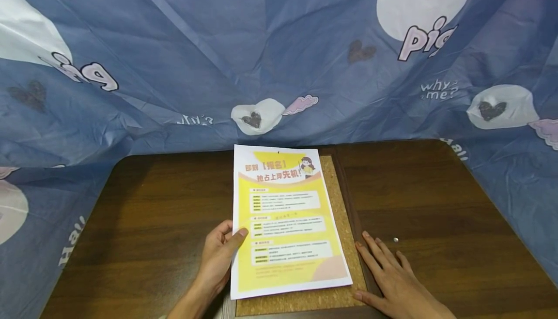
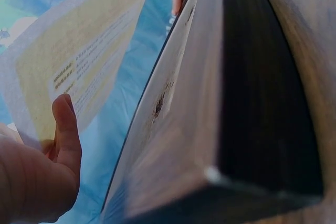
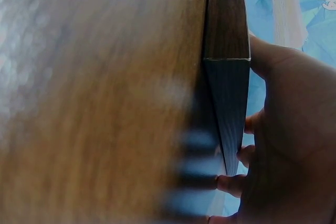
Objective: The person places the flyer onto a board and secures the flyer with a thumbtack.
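My left hand [image 1: 218, 256] holds a yellow-and-white printed poster [image 1: 285, 227] by its lower left edge, thumb on the printed side. The sheet lies over a cork board [image 1: 337, 203] with a dark wooden frame [image 1: 344, 178], covering most of the cork. A small dark mark shows at the poster's top centre; I cannot tell whether it is a hole or a pin. In the left wrist view the poster [image 2: 79, 61] stands off from the board's frame [image 2: 178, 166]. My right hand [image 1: 394, 280], fingers spread, rests along the frame's right side; its fingertips touch the frame.
A small silvery round piece [image 1: 395, 239] lies on the brown wooden table [image 1: 436, 198], just beyond the right hand's fingers. Behind the table's far edge hangs a blue printed curtain [image 1: 209, 43], which also falls at both sides.
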A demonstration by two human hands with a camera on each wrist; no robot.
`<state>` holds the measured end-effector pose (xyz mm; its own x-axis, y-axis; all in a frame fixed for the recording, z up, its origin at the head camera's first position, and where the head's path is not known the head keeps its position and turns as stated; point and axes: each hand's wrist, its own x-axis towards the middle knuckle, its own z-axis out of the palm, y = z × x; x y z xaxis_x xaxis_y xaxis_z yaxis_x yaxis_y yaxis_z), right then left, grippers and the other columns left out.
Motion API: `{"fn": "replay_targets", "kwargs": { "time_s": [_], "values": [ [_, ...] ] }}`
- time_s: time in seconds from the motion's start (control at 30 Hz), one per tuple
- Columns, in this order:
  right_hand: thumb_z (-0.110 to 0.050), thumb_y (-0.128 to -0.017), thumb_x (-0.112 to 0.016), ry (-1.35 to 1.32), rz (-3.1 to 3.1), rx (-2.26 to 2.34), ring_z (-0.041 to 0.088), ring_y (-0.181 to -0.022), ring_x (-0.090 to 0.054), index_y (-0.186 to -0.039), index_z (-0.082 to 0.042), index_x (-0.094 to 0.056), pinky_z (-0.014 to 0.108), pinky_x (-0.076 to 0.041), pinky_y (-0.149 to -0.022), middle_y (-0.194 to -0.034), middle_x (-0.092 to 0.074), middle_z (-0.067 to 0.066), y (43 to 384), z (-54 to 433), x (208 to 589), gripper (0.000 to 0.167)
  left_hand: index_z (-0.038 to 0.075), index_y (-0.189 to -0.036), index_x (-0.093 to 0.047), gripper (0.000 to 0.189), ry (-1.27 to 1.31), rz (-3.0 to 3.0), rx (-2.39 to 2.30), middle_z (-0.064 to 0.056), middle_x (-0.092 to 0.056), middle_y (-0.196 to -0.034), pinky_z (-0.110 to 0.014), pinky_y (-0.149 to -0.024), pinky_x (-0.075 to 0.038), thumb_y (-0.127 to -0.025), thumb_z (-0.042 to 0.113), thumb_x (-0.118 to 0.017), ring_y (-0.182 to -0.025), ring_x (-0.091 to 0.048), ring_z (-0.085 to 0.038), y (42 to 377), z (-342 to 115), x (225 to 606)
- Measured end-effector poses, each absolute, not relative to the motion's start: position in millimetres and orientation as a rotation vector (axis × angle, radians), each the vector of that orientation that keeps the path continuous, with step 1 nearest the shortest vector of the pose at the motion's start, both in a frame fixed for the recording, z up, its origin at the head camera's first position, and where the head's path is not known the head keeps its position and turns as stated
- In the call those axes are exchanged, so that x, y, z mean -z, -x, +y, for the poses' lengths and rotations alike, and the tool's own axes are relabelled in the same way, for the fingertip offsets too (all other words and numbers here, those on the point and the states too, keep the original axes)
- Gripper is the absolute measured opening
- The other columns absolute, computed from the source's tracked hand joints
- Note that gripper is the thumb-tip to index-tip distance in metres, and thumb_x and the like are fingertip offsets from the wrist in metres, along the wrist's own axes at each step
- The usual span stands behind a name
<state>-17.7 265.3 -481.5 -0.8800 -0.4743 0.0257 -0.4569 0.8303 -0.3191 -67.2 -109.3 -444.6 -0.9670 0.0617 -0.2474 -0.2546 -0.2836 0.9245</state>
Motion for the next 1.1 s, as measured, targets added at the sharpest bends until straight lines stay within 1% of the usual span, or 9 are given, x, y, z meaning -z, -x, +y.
{"fn": "replay_targets", "kwargs": {
  "time_s": [0.27, 0.37, 0.6, 0.67, 0.77, 0.87, 0.9, 1.0, 1.1],
  "values": [
    [-0.061, -0.09, -0.061, 0.737, 2.958, 0.475, 0.048, -0.138, -0.03, -0.157, -0.01, -0.026, 0.076, -0.035, -0.088, -0.164, -0.013, 0.013, 17.9, 264.7, 478.9, 0.091, -0.015, -0.113, -0.048, 0.022, 0.178, 1.77, -2.335, -0.02, -0.072, -0.093, -0.032, -0.073, -0.058, -0.1, 0.002, -0.052, -0.079, -0.072, -0.025, 67.2, -105.5, 444.7],
    [-0.061, -0.09, -0.061, 0.726, 2.954, 0.478, 0.048, -0.138, -0.029, -0.156, -0.01, -0.027, 0.076, -0.034, -0.089, -0.164, -0.014, 0.013, 17.5, 264.0, 477.7, 0.091, -0.014, -0.112, -0.049, 0.02, 0.201, 1.763, -2.342, -0.019, -0.072, -0.093, -0.032, -0.071, -0.058, -0.1, 0.001, -0.053, -0.079, -0.072, -0.026, 68.0, -102.8, 445.6],
    [-0.061, -0.09, -0.06, 0.726, 2.956, 0.479, 0.047, -0.139, -0.029, -0.156, -0.009, -0.028, 0.076, -0.033, -0.09, -0.164, -0.013, 0.013, 16.1, 263.1, 476.9, 0.09, -0.014, -0.112, -0.05, 0.019, 0.207, 1.753, -2.357, -0.023, -0.071, -0.095, -0.033, -0.068, -0.058, -0.099, 0.0, -0.053, -0.078, -0.072, -0.027, 69.1, -96.4, 447.0],
    [-0.061, -0.091, -0.06, 0.729, 2.961, 0.479, 0.048, -0.138, -0.03, -0.156, -0.008, -0.028, 0.076, -0.034, -0.09, -0.163, -0.014, 0.014, 16.5, 263.3, 477.1, 0.09, -0.014, -0.11, -0.051, 0.019, 0.2, 1.759, -2.358, -0.021, -0.072, -0.091, -0.032, -0.067, -0.058, -0.098, -0.001, -0.054, -0.077, -0.072, -0.026, 69.4, -94.9, 446.8],
    [-0.061, -0.091, -0.06, 0.718, 2.957, 0.486, 0.048, -0.139, -0.029, -0.156, -0.008, -0.027, 0.076, -0.033, -0.091, -0.163, -0.015, 0.015, 17.0, 263.7, 477.6, 0.09, -0.014, -0.107, -0.052, 0.017, 0.185, 1.769, -2.356, -0.012, -0.069, -0.075, -0.027, -0.065, -0.055, -0.097, -0.001, -0.055, -0.068, -0.067, -0.019, 69.8, -92.6, 446.6],
    [-0.062, -0.091, -0.059, 0.708, 2.949, 0.493, 0.048, -0.139, -0.029, -0.157, -0.008, -0.026, 0.075, -0.032, -0.092, -0.163, -0.015, 0.015, 17.2, 264.0, 477.6, 0.091, -0.014, -0.107, -0.052, 0.018, 0.174, 1.765, -2.35, -0.009, -0.067, -0.071, -0.027, -0.064, -0.055, -0.098, 0.0, -0.055, -0.066, -0.065, -0.017, 70.0, -90.8, 446.6],
    [-0.062, -0.091, -0.06, 0.71, 2.951, 0.491, 0.049, -0.138, -0.029, -0.157, -0.009, -0.025, 0.076, -0.032, -0.092, -0.163, -0.015, 0.015, 17.2, 264.1, 477.7, 0.091, -0.014, -0.108, -0.051, 0.018, 0.172, 1.76, -2.348, -0.01, -0.068, -0.072, -0.027, -0.064, -0.055, -0.098, 0.0, -0.055, -0.066, -0.066, -0.018, 70.0, -90.3, 446.6],
    [-0.062, -0.09, -0.06, 0.717, 2.954, 0.494, 0.049, -0.138, -0.03, -0.157, -0.01, -0.024, 0.076, -0.032, -0.091, -0.163, -0.015, 0.014, 17.0, 264.1, 477.3, 0.092, -0.014, -0.112, -0.051, 0.02, 0.171, 1.749, -2.345, -0.018, -0.072, -0.087, -0.031, -0.066, -0.058, -0.099, 0.001, -0.054, -0.074, -0.071, -0.024, 70.2, -88.9, 447.2],
    [-0.062, -0.09, -0.061, 0.728, 2.958, 0.487, 0.05, -0.137, -0.031, -0.157, -0.01, -0.024, 0.076, -0.033, -0.09, -0.163, -0.015, 0.014, 16.6, 264.3, 477.3, 0.093, -0.015, -0.113, -0.05, 0.02, 0.17, 1.757, -2.338, -0.022, -0.072, -0.091, -0.032, -0.067, -0.058, -0.099, 0.0, -0.053, -0.076, -0.072, -0.026, 70.6, -87.4, 448.1]
  ]
}}
